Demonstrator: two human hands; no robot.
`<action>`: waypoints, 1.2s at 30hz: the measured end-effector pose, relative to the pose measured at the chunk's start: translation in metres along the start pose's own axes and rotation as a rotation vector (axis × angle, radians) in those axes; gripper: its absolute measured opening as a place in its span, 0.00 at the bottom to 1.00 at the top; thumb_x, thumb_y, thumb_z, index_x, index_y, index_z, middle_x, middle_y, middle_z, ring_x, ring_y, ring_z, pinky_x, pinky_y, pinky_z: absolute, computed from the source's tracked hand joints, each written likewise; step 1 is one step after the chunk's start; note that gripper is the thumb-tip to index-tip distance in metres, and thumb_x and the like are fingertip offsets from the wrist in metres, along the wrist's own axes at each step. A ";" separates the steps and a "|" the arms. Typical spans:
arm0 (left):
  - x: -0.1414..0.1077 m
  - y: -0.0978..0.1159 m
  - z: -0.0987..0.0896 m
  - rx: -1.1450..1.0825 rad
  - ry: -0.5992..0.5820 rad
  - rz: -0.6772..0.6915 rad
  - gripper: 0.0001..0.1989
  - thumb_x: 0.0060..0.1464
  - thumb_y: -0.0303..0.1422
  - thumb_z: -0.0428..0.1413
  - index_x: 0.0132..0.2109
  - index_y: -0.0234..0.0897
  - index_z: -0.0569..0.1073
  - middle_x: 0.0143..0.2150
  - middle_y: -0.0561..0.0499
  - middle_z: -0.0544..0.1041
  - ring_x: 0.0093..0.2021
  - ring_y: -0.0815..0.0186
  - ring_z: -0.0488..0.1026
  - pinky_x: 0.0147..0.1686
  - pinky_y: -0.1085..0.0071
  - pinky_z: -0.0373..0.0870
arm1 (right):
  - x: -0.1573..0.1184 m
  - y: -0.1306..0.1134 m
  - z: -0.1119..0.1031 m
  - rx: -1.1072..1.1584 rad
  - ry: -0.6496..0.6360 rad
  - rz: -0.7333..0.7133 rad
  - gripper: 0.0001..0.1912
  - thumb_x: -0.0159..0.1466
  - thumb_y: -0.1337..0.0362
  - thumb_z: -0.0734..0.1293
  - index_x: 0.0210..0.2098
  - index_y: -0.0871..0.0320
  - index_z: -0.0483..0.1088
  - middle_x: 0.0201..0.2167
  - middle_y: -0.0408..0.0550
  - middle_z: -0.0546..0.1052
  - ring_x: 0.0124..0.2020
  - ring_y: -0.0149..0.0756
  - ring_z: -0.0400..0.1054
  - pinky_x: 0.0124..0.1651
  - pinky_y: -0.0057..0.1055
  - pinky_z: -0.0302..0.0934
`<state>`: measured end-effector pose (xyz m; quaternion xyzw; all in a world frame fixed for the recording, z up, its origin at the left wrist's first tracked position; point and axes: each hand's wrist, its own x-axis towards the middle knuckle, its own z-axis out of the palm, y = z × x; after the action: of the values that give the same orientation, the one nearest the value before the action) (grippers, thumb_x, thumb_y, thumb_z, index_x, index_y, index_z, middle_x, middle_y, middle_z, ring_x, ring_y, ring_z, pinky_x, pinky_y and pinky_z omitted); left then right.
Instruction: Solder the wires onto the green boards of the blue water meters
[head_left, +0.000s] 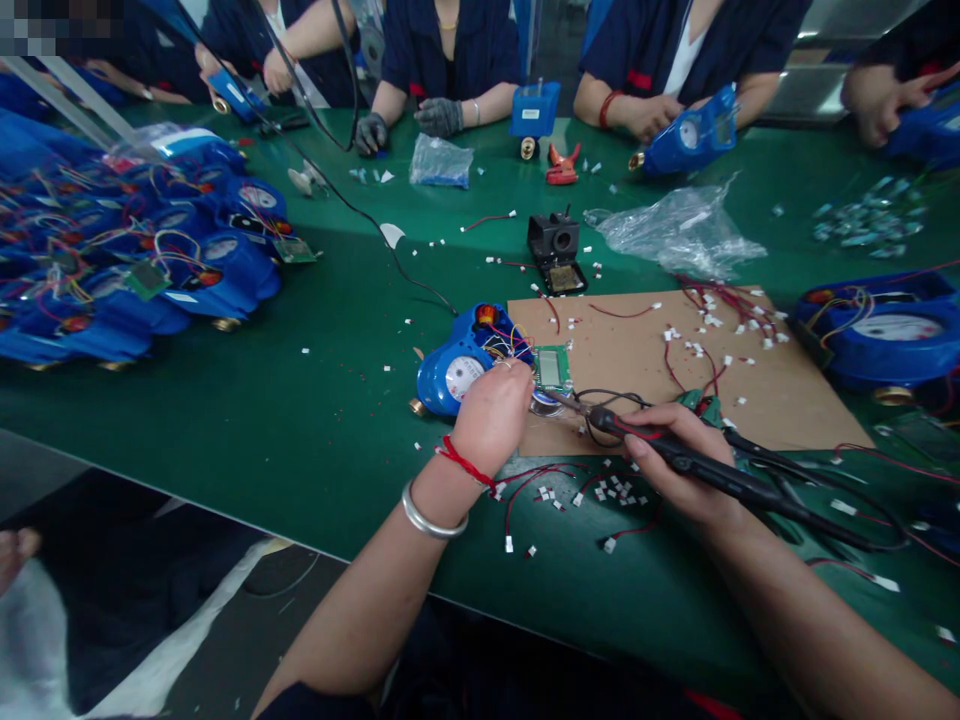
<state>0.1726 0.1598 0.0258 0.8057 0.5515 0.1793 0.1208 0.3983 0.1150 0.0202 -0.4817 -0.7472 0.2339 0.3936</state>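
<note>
My right hand [686,455] is closed round the black handle of a soldering iron [675,455], whose tip points left at the lower edge of a small green circuit board with a display [551,368]. Fingers bent together, my left hand [495,410] is at the right side of a blue meter [450,375], by its thin coloured wires; what its fingertips pinch is hidden. Partly behind the iron's tip lies a round coil [546,403]. The meter rests on the green table with its white dial up, beside a brown board [622,350].
Many blue meters [172,240] are piled at the left, another meter [892,325] lies at the right. A black iron stand [555,245], a plastic bag [679,230] and red wires with white connectors lie around. Across the table, people handle blue meters.
</note>
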 end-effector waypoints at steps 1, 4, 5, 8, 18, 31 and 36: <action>0.000 0.000 0.000 -0.001 0.001 0.001 0.09 0.59 0.24 0.45 0.38 0.31 0.70 0.39 0.44 0.74 0.43 0.61 0.71 0.45 0.62 0.69 | 0.000 0.000 0.000 -0.001 0.000 -0.002 0.09 0.57 0.66 0.68 0.38 0.55 0.70 0.31 0.46 0.78 0.28 0.34 0.73 0.30 0.29 0.67; -0.001 0.000 0.001 0.000 0.013 0.003 0.09 0.59 0.24 0.45 0.39 0.31 0.69 0.39 0.44 0.74 0.43 0.61 0.71 0.45 0.62 0.69 | 0.001 -0.001 -0.001 -0.007 -0.006 0.004 0.08 0.58 0.65 0.67 0.38 0.55 0.70 0.31 0.46 0.78 0.28 0.35 0.74 0.30 0.29 0.67; -0.001 0.000 0.001 0.001 0.016 0.003 0.09 0.59 0.24 0.45 0.39 0.32 0.69 0.39 0.45 0.74 0.43 0.61 0.71 0.45 0.62 0.69 | 0.001 -0.001 -0.001 -0.009 -0.007 0.007 0.08 0.58 0.64 0.67 0.38 0.55 0.70 0.31 0.46 0.78 0.28 0.35 0.74 0.29 0.29 0.67; -0.001 -0.001 0.002 0.002 0.019 -0.001 0.09 0.59 0.24 0.44 0.39 0.32 0.69 0.39 0.45 0.74 0.43 0.61 0.71 0.45 0.62 0.69 | 0.000 0.001 0.000 -0.004 -0.011 0.019 0.08 0.58 0.64 0.67 0.38 0.55 0.70 0.31 0.46 0.78 0.27 0.35 0.73 0.28 0.29 0.67; -0.001 0.000 0.001 0.020 0.015 0.002 0.09 0.59 0.24 0.44 0.39 0.31 0.69 0.38 0.44 0.74 0.42 0.61 0.71 0.44 0.61 0.70 | 0.001 0.002 0.001 0.005 -0.007 0.010 0.08 0.58 0.63 0.67 0.37 0.55 0.70 0.30 0.45 0.78 0.24 0.33 0.72 0.26 0.28 0.66; -0.001 0.000 0.002 0.045 0.014 0.007 0.10 0.59 0.23 0.44 0.39 0.30 0.70 0.38 0.43 0.74 0.42 0.60 0.71 0.44 0.62 0.70 | -0.004 0.008 0.002 0.086 -0.013 0.070 0.09 0.58 0.64 0.68 0.40 0.54 0.70 0.33 0.46 0.78 0.30 0.36 0.73 0.33 0.32 0.68; -0.001 0.001 0.001 0.052 0.009 0.009 0.10 0.59 0.24 0.44 0.39 0.30 0.70 0.38 0.44 0.74 0.42 0.61 0.71 0.44 0.62 0.70 | -0.005 0.008 0.003 0.134 0.110 0.088 0.08 0.58 0.63 0.68 0.39 0.53 0.70 0.27 0.44 0.76 0.25 0.34 0.71 0.29 0.31 0.66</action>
<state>0.1731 0.1585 0.0248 0.8101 0.5529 0.1692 0.0967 0.4014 0.1137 0.0113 -0.4987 -0.6852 0.2738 0.4548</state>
